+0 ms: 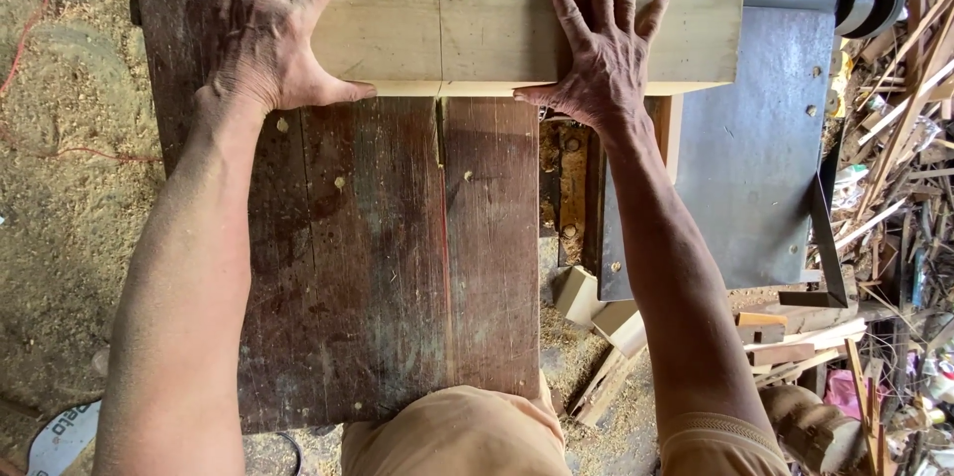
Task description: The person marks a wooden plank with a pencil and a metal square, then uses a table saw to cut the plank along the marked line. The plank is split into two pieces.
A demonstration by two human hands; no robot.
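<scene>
A pale wooden plank (477, 19) lies crosswise at the far end of a dark, worn wooden saw table (388, 267). A thin cut line runs through the plank near its middle, in line with the slot in the table. My left hand (266, 29) lies flat on the plank's left part, fingers spread and thumb along its near edge. Pressing flat on the right part is my right hand (604, 49), with its thumb at the near edge. Neither hand grips anything.
A grey metal plate (755, 148) adjoins the table on the right. Wood offcuts (606, 327) lie below it, and a heap of scrap sticks (904, 138) fills the far right. Sawdust covers the ground (60, 188) on the left.
</scene>
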